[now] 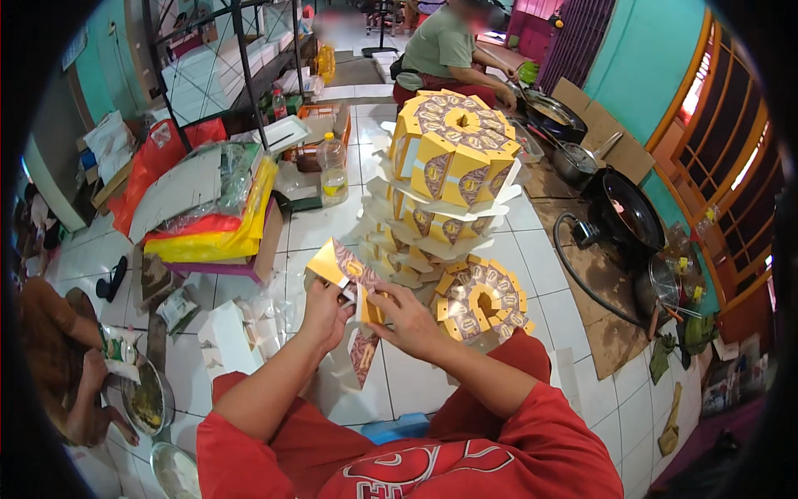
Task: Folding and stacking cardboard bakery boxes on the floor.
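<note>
A yellow and brown patterned cardboard box [339, 263], partly folded, is held up in front of me with its flaps at angles. My left hand [326, 312] grips its lower left side, fingers closed around it. On the other side my right hand [410, 319] pinches the box's edge between thumb and fingers. One brown patterned flap [363, 356] hangs down below the hands. Just beyond them rises a tall stack of matching wedge-shaped boxes [457, 154], set in rings with white flaps sticking out. A lower ring of boxes [482, 291] stands on the floor to the right.
White cardboard pieces [229, 337] lie at left, near a low table [258, 241] piled with plastic bags. A clear bottle [332, 170] stands behind. Black pans [623, 216] and a hose line the right. One person [440, 54] sits far ahead; another [58, 349] handles a packet at left.
</note>
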